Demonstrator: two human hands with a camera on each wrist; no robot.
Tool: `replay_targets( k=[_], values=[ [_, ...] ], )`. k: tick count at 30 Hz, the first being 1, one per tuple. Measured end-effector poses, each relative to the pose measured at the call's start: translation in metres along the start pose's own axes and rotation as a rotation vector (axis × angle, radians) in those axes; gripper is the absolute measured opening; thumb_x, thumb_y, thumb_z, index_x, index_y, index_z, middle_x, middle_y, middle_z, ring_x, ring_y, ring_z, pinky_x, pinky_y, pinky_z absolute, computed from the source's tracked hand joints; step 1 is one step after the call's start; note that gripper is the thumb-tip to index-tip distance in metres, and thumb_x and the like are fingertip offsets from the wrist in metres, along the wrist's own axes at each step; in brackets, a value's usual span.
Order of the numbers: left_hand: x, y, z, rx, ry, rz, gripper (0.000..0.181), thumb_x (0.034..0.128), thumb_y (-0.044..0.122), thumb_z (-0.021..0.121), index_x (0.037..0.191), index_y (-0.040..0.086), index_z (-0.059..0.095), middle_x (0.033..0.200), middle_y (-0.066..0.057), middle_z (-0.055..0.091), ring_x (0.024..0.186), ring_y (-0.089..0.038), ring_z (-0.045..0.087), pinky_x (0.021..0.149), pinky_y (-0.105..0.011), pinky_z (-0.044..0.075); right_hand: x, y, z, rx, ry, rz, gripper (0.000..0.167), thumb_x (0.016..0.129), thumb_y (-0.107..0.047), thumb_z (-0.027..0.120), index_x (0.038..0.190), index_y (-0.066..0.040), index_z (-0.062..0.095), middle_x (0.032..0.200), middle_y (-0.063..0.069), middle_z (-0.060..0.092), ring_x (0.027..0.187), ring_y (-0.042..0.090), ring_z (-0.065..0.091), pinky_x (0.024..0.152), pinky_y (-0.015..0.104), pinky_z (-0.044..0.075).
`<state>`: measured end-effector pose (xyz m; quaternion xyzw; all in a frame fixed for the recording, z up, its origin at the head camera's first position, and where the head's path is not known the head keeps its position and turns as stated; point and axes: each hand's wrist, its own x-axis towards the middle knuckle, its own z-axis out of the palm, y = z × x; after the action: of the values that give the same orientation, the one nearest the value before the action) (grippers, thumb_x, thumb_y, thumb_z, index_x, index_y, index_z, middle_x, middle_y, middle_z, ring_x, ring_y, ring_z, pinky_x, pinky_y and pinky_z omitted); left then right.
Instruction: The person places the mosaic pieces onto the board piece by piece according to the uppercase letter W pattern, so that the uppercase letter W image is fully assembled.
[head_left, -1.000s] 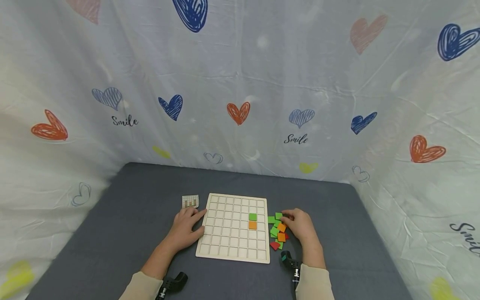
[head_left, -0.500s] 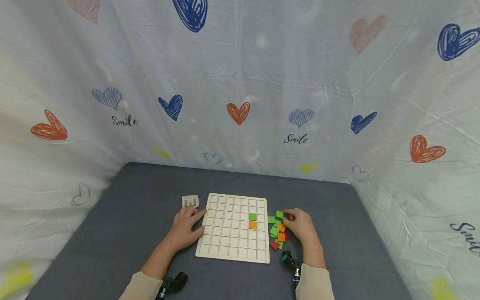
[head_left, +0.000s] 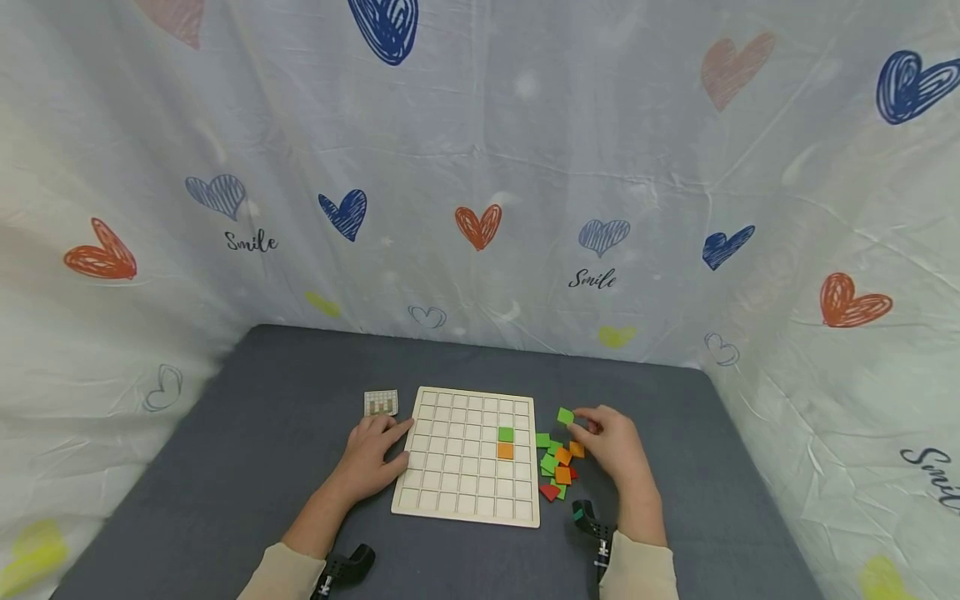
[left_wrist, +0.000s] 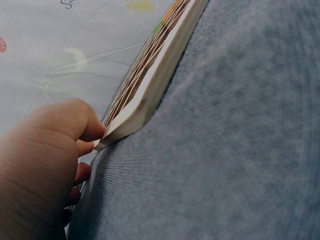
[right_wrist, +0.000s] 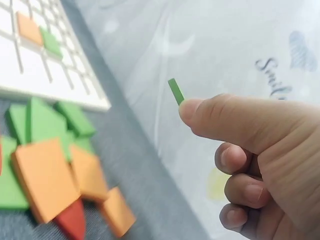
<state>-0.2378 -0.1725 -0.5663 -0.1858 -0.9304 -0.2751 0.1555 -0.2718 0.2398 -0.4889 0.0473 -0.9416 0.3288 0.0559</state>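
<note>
A pale wooden grid board [head_left: 465,504] lies on the cloth, with one green tile [head_left: 506,434] and one orange tile [head_left: 506,451] set in its squares. My left hand [head_left: 365,462] rests at the board's left edge, thumb and index finger spread and touching it. Off the board's far right side, my right hand [head_left: 613,443] pinches a green square tile [head_left: 566,416] between thumb and finger. In the right wrist view this green tile [right_wrist: 175,91] shows edge-on, raised clear of the pile. Below it lie loose green, orange and red tiles [right_wrist: 46,179], partly overlapping.
A small card with a printed grid [head_left: 381,401] lies beyond my left fingertips, left of the board. Dark grey cloth [head_left: 465,567] covers the table. A white curtain [head_left: 525,167] with hearts surrounds the back and sides.
My right hand has lifted the green tile up and away from the pile. An orange tile at the pile's right now shows. My left hand and the board stay put.
</note>
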Motion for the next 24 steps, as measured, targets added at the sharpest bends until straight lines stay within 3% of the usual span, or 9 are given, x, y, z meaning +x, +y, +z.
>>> replay_targets(
  k=[10, 24],
  values=[
    [0.0, 0.002, -0.002, -0.002, 0.0, -0.006, 0.05, 0.0915, 0.018, 0.069, 0.14, 0.006, 0.065, 0.11, -0.008, 0.055, 0.112, -0.035, 0.047, 0.091, -0.056, 0.034, -0.01, -0.034, -0.01, 0.022, -0.045, -0.095, 0.026, 0.09, -0.022, 0.081, 0.112, -0.009, 0.08, 0.075, -0.001, 0.048, 0.066, 0.018, 0.045, 0.059, 0.033, 0.038],
    [-0.001, -0.001, 0.0, -0.002, 0.031, 0.019, 0.049, 0.0911, 0.018, 0.069, 0.139, 0.005, 0.066, 0.108, -0.007, 0.054, 0.11, -0.035, 0.048, 0.09, -0.056, 0.035, -0.011, -0.05, 0.011, 0.088, -0.169, -0.197, 0.022, 0.087, -0.019, 0.084, 0.108, -0.015, 0.082, 0.075, -0.006, 0.049, 0.067, 0.013, 0.046, 0.061, 0.03, 0.041]
  ],
)
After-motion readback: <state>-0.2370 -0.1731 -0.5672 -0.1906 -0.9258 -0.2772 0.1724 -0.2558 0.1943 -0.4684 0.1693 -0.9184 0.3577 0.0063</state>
